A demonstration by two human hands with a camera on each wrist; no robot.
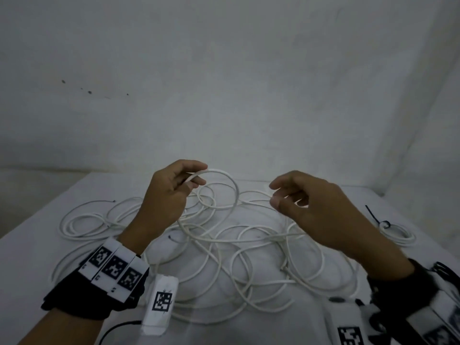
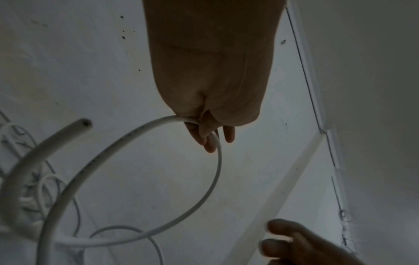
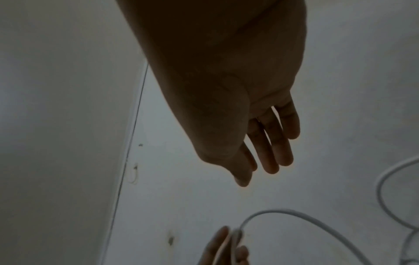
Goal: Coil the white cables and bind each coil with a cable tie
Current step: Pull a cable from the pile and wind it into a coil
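Observation:
A tangle of loose white cables (image 1: 224, 245) sprawls over the white table (image 1: 37, 250). My left hand (image 1: 191, 178) is raised above it and pinches one white cable (image 2: 140, 129) near its end, so a loop arcs down to the pile. In the left wrist view the cable passes between thumb and fingers (image 2: 209, 141), and a cut end (image 2: 85, 123) sticks up close by. My right hand (image 1: 276, 195) hovers to the right with loosely curled fingers (image 3: 272, 154), holding nothing. A coiled cable (image 1: 398, 232) bound with a black cable tie (image 1: 384, 223) lies at far right.
White walls close in behind and to the right of the table. Another loosely looped cable (image 1: 82, 225) lies at the left. A black lead (image 1: 117, 328) runs off the near edge by my left wrist.

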